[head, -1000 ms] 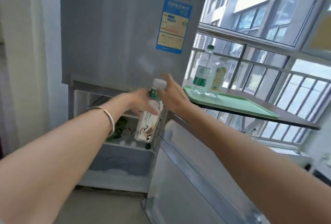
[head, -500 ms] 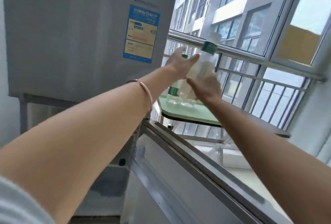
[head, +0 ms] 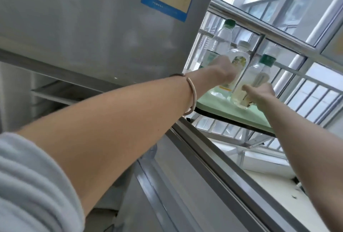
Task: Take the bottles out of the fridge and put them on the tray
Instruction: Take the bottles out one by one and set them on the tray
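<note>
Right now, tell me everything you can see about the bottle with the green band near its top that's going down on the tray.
The bottle with the green band is clear plastic with a pale cap, a green band at its neck and a faded printed label. It stands about upright at the near edge of the green tray, its base at the tray surface. The right hand grips its lower part. The left hand is by the neighbouring yellow-label bottle, not clearly touching this one.

Clear plastic bottles [head: 220, 44] — brushed-metal fridge [head: 83, 24]

Three clear bottles [head: 239, 68] stand on the green tray [head: 219, 104].
</note>
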The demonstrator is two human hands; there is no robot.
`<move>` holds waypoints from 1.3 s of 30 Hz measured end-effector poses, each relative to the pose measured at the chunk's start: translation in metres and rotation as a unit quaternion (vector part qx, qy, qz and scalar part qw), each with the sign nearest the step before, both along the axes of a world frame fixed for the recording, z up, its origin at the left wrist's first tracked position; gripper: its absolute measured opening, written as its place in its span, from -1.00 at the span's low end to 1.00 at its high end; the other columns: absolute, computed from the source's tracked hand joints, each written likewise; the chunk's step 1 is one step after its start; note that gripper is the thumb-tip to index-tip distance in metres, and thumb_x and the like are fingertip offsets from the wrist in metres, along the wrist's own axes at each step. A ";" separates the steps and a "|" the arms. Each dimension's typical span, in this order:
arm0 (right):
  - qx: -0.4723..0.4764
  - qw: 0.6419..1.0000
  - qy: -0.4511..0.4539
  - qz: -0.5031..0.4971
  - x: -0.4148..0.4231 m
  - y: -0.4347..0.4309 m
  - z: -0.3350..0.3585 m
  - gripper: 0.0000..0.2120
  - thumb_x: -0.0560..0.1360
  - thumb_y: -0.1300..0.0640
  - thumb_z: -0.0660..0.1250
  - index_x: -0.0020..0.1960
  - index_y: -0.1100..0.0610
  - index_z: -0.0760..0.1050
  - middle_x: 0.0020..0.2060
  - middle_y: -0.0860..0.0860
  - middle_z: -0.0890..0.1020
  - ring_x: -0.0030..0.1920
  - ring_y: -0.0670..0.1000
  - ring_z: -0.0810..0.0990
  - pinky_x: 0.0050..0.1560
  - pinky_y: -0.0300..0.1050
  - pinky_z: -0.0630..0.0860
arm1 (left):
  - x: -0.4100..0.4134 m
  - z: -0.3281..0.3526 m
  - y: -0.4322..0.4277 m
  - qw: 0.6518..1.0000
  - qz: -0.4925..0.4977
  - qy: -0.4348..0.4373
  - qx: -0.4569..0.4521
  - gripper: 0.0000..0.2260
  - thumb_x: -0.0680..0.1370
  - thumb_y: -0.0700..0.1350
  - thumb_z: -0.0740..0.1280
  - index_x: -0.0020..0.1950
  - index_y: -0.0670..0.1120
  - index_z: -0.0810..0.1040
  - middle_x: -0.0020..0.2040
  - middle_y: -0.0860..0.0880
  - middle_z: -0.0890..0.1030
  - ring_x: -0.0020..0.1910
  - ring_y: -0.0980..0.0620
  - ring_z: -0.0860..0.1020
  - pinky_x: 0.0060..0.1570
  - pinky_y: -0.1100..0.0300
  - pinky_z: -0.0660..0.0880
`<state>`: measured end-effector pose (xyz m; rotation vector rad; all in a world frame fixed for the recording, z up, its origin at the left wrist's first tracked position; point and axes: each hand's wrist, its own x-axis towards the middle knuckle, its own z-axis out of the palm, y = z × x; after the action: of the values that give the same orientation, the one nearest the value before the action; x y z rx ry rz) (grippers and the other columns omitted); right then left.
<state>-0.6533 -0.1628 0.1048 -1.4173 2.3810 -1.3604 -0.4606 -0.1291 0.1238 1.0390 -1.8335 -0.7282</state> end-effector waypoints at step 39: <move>0.205 0.861 0.201 0.420 0.395 0.043 -0.229 -0.76 0.50 0.17 0.19 0.10 0.21 0.53 0.04 0.22 0.63 0.06 0.24 0.61 -0.04 -0.03 0.52 | 0.321 -0.218 0.053 0.911 0.285 -0.238 0.181 -0.72 0.51 -0.19 0.26 0.19 -0.18 0.57 0.18 -0.21 0.63 0.13 -0.22 0.60 0.09 0.02 0.55</move>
<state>-0.2583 -0.1194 -0.1239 -2.3081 1.6299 -0.3372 -0.1392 -0.0756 -0.0937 2.0345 -1.6615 -0.4829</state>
